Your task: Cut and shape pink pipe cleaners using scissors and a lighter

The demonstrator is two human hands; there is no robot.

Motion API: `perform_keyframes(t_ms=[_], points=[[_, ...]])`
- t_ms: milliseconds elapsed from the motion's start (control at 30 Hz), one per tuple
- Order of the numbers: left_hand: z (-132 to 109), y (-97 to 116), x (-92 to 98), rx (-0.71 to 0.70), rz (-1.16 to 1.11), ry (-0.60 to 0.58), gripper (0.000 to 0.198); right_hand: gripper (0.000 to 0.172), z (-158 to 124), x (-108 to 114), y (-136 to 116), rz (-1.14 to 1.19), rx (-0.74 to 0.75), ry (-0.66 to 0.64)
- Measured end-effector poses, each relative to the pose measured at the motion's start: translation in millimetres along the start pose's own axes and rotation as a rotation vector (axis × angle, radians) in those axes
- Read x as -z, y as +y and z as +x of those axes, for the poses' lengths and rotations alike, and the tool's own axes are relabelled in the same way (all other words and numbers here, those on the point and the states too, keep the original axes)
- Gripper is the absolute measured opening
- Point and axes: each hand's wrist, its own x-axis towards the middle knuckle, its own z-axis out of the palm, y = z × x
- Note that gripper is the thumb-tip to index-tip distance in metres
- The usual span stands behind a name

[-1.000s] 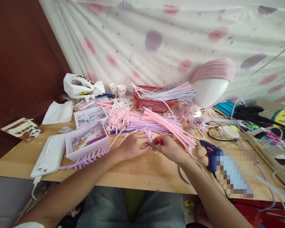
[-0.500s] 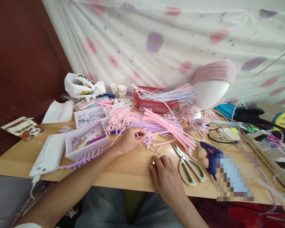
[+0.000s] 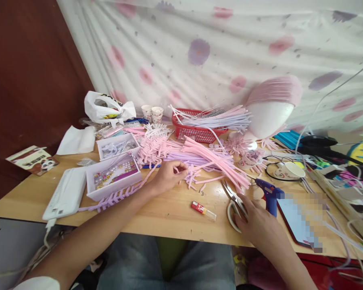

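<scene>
My left hand (image 3: 168, 175) rests at the near edge of a heap of pink and lilac pipe cleaners (image 3: 205, 158), its fingers pinched on a short pink pipe cleaner piece. My right hand (image 3: 255, 223) lies over the handles of pale green scissors (image 3: 230, 194), with the fingers curled on them and the blades pointing away. A small clear tube with a red end (image 3: 203, 210) lies loose on the wooden table (image 3: 169, 217) between my hands.
A blue glue gun (image 3: 268, 191) and a blurred-out tablet (image 3: 299, 221) sit right of the scissors. Two white boxes of beads (image 3: 115, 177) and a white power bank (image 3: 65, 193) are at left. Behind stand a red basket (image 3: 196, 131), a foam head (image 3: 269, 112) and a cup (image 3: 287, 171).
My hands parted from working together. The right hand set the red-ended tube down on the table, then moved right onto the scissors. The left hand stayed at the pipe cleaners.
</scene>
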Motion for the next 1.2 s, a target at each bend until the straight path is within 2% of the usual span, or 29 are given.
perform_keyframes(t_ms=[100,167,233,300,367,533,667,867,1033,1200], points=[[1,-2,0.7,0.014,-0.026,0.016,0.013,0.053,0,16,3,0.161,-0.072,-0.034],[2,-2,1.6,0.015,-0.029,0.029,0.013,0.056,-9,28,7,0.459,-0.158,-0.087],[3,-1,2.2,0.014,-0.026,0.036,0.014,0.066,-21,37,5,0.853,-0.224,-0.189],[2,-2,2.6,0.006,-0.022,0.037,0.014,0.077,-31,41,-8,1.173,-0.24,-0.263],[2,-2,3.4,0.0,-0.017,0.032,0.014,0.082,-34,43,-32,1.315,-0.222,-0.243],[2,0,7.1,-0.025,-0.022,0.047,0.016,0.066,-10,45,-102,1.409,-0.12,-0.259],[-1,5,6.9,-0.008,-0.076,0.006,0.016,0.05,17,41,-131,1.445,-0.076,-0.311],[-5,14,3.7,-0.034,-0.064,-0.058,0.01,0.04,35,35,-145,1.468,-0.088,-0.277],[-4,15,4.9,-0.027,-0.079,-0.081,0.01,0.026,39,34,-150,1.494,-0.078,-0.286],[-4,15,5.7,-0.034,-0.111,-0.124,0.011,0.013,38,23,-149,1.475,-0.06,-0.241]])
